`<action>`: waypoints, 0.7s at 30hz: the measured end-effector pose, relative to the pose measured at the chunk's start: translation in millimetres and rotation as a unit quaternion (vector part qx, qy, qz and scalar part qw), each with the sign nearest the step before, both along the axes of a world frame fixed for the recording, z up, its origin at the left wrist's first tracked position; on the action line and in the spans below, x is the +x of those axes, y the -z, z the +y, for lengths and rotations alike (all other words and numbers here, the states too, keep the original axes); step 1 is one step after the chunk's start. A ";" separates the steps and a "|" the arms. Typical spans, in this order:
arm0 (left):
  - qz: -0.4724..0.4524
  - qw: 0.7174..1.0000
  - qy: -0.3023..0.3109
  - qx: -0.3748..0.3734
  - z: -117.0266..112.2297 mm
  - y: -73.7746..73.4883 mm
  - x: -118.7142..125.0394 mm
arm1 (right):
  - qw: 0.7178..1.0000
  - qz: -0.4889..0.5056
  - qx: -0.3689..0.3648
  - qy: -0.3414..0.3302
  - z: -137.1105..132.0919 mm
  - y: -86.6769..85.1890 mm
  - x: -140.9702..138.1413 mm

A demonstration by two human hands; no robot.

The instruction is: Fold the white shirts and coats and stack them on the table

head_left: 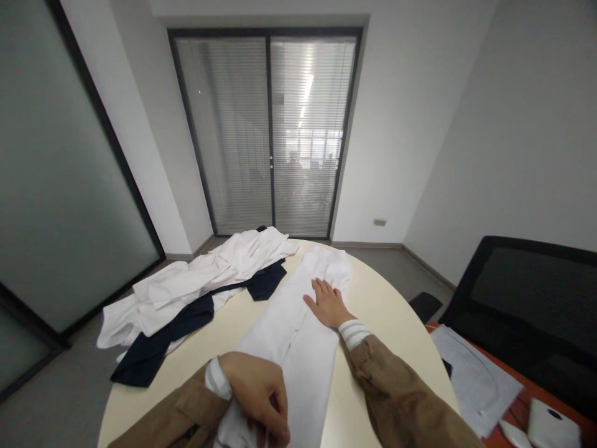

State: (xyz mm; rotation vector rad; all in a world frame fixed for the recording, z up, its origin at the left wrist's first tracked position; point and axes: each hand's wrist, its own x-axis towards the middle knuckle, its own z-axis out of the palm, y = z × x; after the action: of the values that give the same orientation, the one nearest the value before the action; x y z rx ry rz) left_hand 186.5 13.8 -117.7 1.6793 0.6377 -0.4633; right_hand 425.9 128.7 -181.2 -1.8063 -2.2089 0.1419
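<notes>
Two hands on one long white garment (298, 348), which lies flat along the middle of the round cream worktop (377, 311), running from the far rim to the near edge.

Right hand (329, 303): flat on the garment's far right edge, fingers (321, 291) spread and open, pressing down, no grip.
Left hand (254, 395): bottom center, curled over the near end, fingers (276, 418) closed on bunched white fabric. Fingertips partly hidden by the hand.

Both sleeves (401, 398) are tan, with white striped cuffs (353, 333) at the wrists.

Left of the garment, just beside it: a rumpled pile of white cloth (196, 289) over and tangled with navy cloth (163, 336), spilling past the worktop rim at upper left. Not touched by either hand.

Lower right: orange worktop (513, 398) with a sheet of paper (476, 386) and white items (553, 426), too cut off to identify. Black mesh chair (527, 292) right of that.

Background: glass door (268, 137) with blinds, top center; frosted glass wall (60, 174) at left.
</notes>
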 end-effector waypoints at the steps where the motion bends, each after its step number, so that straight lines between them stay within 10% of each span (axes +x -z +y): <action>1: -0.023 0.999 -0.020 -0.024 1.7 -3.9 -0.2 | 1.000 -0.011 -0.024 -0.008 -2.7 -1.4 -1.2; 7: -0.183 0.960 -0.130 0.169 16.8 -16.7 -8.3 | 0.991 -0.045 -0.107 -0.059 -21.7 -21.9 -8.1; 16: -0.221 0.967 -0.127 -0.015 28.8 -37.6 -65.3 | 0.968 -0.008 -0.222 -0.117 -30.5 -53.5 2.4; 21: -0.145 0.982 -0.117 -0.040 29.1 -14.7 -39.6 | 0.962 0.012 -0.229 -0.146 -21.5 -45.1 15.4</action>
State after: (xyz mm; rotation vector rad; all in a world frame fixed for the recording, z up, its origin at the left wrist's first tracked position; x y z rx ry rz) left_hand 146.9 42.9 -103.1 1.5350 0.5832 -0.0702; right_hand 441.2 107.3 -136.2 -1.6464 -2.5681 0.7897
